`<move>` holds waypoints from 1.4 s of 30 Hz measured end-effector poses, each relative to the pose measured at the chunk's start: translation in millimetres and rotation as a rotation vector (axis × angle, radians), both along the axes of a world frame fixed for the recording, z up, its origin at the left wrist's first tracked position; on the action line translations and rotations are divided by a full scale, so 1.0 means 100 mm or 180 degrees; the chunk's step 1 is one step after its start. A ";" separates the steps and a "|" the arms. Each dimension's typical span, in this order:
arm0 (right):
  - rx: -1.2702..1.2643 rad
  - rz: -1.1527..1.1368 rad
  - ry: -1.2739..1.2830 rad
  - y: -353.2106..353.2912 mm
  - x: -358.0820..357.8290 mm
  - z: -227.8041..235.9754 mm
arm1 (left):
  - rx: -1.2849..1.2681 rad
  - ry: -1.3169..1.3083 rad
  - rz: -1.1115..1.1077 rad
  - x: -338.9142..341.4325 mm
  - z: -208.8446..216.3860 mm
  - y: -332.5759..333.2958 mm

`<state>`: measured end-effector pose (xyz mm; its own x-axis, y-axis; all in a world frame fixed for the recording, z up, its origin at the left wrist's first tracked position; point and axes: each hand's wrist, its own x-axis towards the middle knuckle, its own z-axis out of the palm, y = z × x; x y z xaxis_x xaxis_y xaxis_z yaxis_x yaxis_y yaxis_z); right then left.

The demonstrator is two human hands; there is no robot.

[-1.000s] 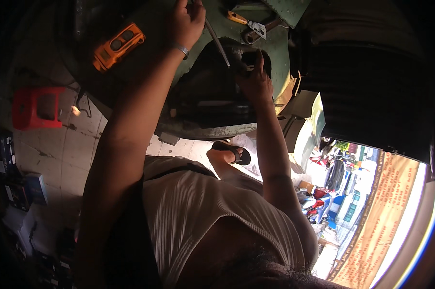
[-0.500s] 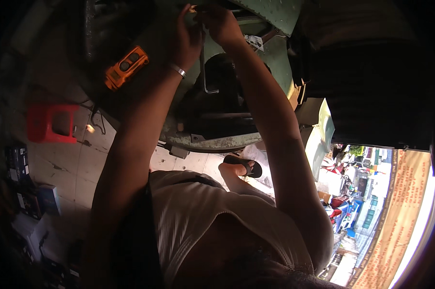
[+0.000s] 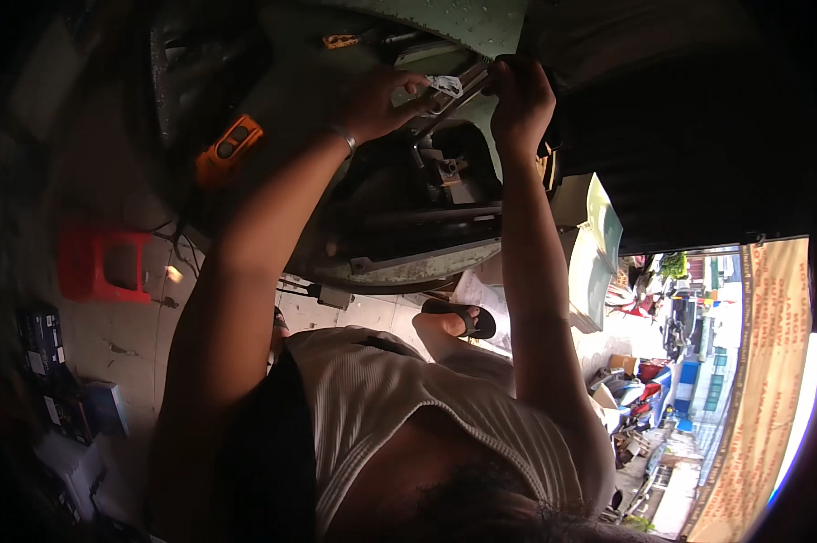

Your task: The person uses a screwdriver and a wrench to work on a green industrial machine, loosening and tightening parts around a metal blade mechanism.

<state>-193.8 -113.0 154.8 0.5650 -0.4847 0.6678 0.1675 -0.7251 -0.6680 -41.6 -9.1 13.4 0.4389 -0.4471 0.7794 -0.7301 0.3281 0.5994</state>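
My left hand point(image 3: 381, 104) is over the green machine, thumb and fingers apart, with nothing plainly in its grip. Close to its fingertips lies a crumpled white packet point(image 3: 445, 85); whether they touch cannot be made out. My right hand point(image 3: 522, 101) is closed at the machine's right side, around the upper end of a thin L-shaped metal rod point(image 3: 453, 110). The bent end of the rod reaches down to a small metal block point(image 3: 448, 170) in a dark opening. Beyond my left hand a small yellow-orange piece point(image 3: 340, 41) lies on the green surface point(image 3: 304, 68).
An orange push-button control point(image 3: 230, 150) hangs left of my left forearm. A red stool point(image 3: 105, 264) stands on the tiled floor, with dark boxes point(image 3: 42, 344) below it. The machine's curved rim point(image 3: 417, 277) is in front of my body. Pale green panels point(image 3: 591, 253) stand at right.
Both hands have come apart, with the right hand now farther right. The rod has swung from near upright to slanting. My left hand has left the yellow-orange piece. The view has shifted slightly.
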 end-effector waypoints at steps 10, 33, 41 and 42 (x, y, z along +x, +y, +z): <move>-0.0769 -0.0753 0.0080 -0.14 0.09 -0.32 | 0.0813 -0.0052 -0.0553 -0.04 -0.22 -0.56; -0.2282 -0.0840 -0.1055 -0.54 0.69 -0.15 | 0.0647 -0.0416 -0.0209 -0.03 -0.19 -0.57; -0.1246 -0.0154 -0.1392 -0.41 0.47 -0.17 | 0.0529 -0.0661 -0.0034 -0.05 -0.22 -0.61; -0.0754 0.0440 -0.1299 -0.56 0.34 -0.26 | 0.0547 -0.0627 0.0000 -0.04 -0.20 -0.56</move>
